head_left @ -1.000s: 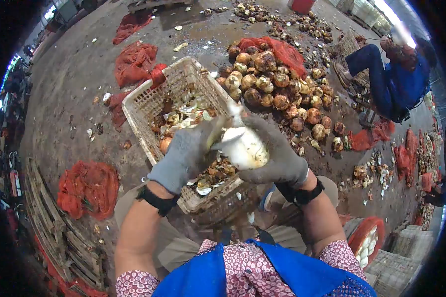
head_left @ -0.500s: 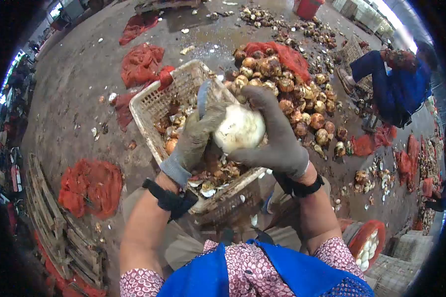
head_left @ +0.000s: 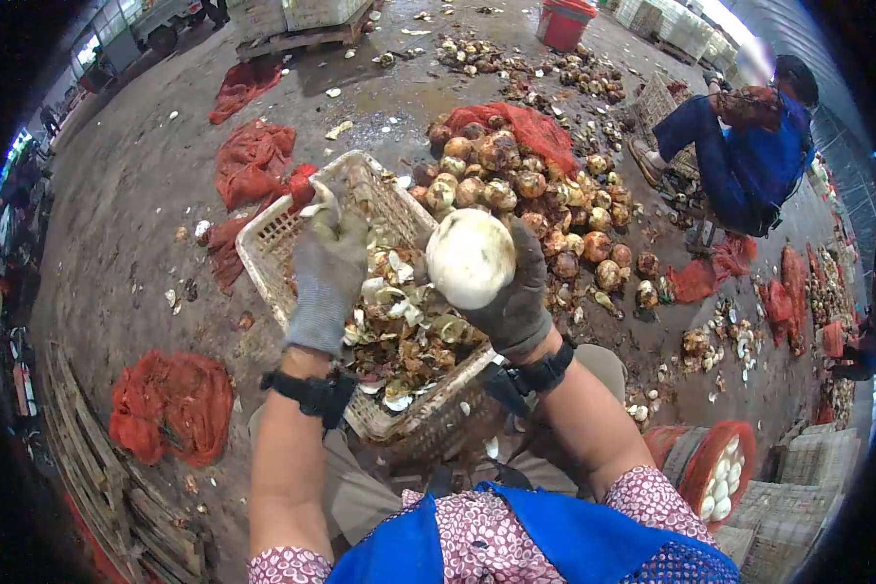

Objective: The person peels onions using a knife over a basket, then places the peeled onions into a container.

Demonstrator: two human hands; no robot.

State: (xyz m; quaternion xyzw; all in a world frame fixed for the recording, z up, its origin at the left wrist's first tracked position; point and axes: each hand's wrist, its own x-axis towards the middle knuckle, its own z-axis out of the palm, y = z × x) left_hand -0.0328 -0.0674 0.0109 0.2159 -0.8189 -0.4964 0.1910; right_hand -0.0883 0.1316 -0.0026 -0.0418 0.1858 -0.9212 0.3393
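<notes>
A large, pale peeled onion (head_left: 470, 259) sits in my gloved right hand (head_left: 516, 302), whose fingers wrap its right and lower side. My gloved left hand (head_left: 329, 268) is apart from the onion, over the left part of a plastic crate (head_left: 263, 241). Its fingers are bent around a small pale piece at their tips, which I cannot make out. Below both hands, the crate holds onion peelings (head_left: 409, 341), brown and whitish. Just beyond my right hand is a heap of unpeeled, brown-skinned onions (head_left: 565, 219).
Red mesh sacks (head_left: 172, 407) lie on the wet floor. At lower right stands a mesh-covered tub (head_left: 715, 477) of white peeled onions. A wooden pallet (head_left: 107, 467) is at lower left. A person in blue (head_left: 749, 146) sits at right, and a red bucket (head_left: 565, 24) stands behind.
My left hand has left the onion and moved left over the crate. My right hand now holds the onion alone, slightly lower. The peelings in the crate are more exposed. The view has tilted up.
</notes>
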